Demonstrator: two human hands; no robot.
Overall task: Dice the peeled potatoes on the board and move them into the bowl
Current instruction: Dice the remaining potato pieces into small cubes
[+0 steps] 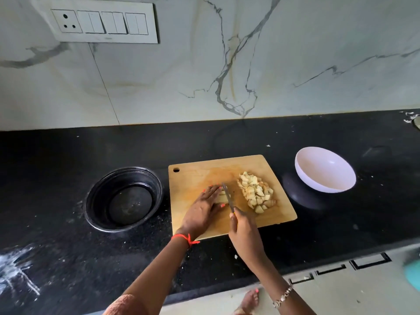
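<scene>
A wooden cutting board point(200, 171) lies on the black counter. My left hand point(204, 206) presses down on a pale peeled potato piece point(223, 197) near the board's middle, mostly hiding it. My right hand point(244, 233) grips a small knife point(228, 196) whose blade rests against the right side of that piece. A heap of diced potato point(255, 192) sits on the right half of the board. A white bowl point(325, 169) stands to the right of the board, tilted and with nothing in it.
A black round bowl point(123, 198) stands left of the board, with nothing in it. White dust marks the counter point(56, 155) at front left. The counter's front edge runs diagonally at lower right, with drawers below. A switch panel point(102, 22) is on the marble wall.
</scene>
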